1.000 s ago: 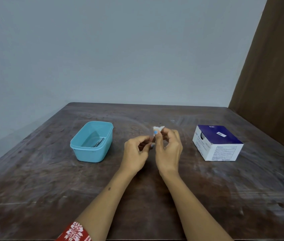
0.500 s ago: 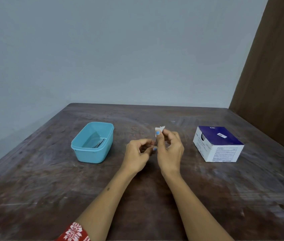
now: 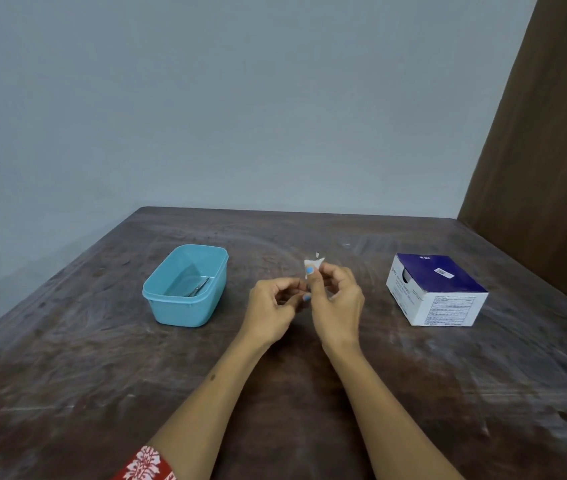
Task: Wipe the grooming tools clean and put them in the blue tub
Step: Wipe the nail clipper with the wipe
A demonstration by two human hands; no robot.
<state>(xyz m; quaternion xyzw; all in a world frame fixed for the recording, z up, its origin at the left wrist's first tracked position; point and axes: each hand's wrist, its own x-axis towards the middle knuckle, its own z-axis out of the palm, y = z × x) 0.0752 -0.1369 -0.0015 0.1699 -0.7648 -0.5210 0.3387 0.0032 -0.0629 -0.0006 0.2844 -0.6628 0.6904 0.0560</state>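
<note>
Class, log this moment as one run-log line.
stage: wiping | right hand: pinches white wipe | left hand: grip unclear | blue tub: metal tool inside

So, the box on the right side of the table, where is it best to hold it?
Grip the box across its flat blue top, coming from above, fingers on its left and right side walls. It lies flat on the table with bare space around it, and both hands are busy now.

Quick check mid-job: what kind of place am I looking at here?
Probably a plain room at home, not a salon: a worn dark wooden table pushed against a bare grey wall, with only a blue tub and a white-and-blue cardboard box on it.
</note>
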